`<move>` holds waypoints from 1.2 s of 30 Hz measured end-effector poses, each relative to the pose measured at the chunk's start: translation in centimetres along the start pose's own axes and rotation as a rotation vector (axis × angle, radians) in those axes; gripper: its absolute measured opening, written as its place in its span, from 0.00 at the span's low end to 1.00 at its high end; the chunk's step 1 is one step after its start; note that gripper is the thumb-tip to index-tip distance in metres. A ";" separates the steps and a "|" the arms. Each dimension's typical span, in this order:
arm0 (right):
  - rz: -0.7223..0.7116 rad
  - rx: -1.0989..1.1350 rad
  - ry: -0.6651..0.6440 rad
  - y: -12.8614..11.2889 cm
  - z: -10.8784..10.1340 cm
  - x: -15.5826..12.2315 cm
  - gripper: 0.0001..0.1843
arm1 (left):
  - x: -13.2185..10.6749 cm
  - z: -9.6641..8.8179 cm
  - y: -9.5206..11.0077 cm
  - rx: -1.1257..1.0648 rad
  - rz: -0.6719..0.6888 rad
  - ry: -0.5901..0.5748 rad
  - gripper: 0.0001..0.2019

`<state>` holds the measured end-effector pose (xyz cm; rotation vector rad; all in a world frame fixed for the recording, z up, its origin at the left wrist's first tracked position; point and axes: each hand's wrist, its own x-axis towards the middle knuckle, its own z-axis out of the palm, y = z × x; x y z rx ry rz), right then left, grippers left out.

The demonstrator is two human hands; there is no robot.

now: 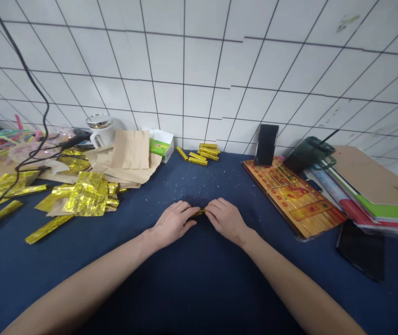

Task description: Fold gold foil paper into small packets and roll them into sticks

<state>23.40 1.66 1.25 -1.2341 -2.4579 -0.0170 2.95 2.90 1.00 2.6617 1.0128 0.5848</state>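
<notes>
A thin gold foil roll (199, 212) lies low over the blue table (199, 279), and only a short piece of it shows between my hands. My left hand (173, 221) is closed on its left end, thumb towards me. On the other end, my right hand (227, 220) has its fingers curled and bent down. Most of the roll is hidden under my fingers. Beyond my hands, by the wall, sits a small pile of short gold foil rolls (208, 151). Crinkled gold foil sheets (87, 194) and a longer foil strip (49, 229) lie to the left.
Brown paper (131, 150), a green-and-white box (161, 145) and a white mug (101, 132) stand back left, near a black cable (22, 60). On the right are a phone (266, 144) on a decorated orange box (291, 195), a dark cup (308, 154), stacked folders (376, 186) and a black tablet-like slab (361, 249).
</notes>
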 end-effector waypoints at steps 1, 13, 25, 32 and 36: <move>0.001 0.012 0.001 0.0 0.0 0.0 0.16 | 0.0 0.0 0.0 -0.034 -0.007 0.018 0.13; 0.413 0.644 -0.079 -1.1 -1.4 -0.4 0.09 | 0.2 -0.6 0.5 -0.767 -0.449 0.112 0.11; 0.549 0.870 -0.092 -1.4 -0.7 -0.6 0.14 | -0.1 -0.8 1.4 -0.848 -0.494 0.097 0.08; 0.580 0.954 -0.094 -1.3 -0.5 -0.6 0.17 | -0.2 -0.7 1.5 -0.847 -0.512 0.074 0.08; 0.582 1.029 -0.102 -1.6 -0.6 -0.5 0.14 | 0.0 -0.8 1.5 -0.870 -0.519 0.064 0.08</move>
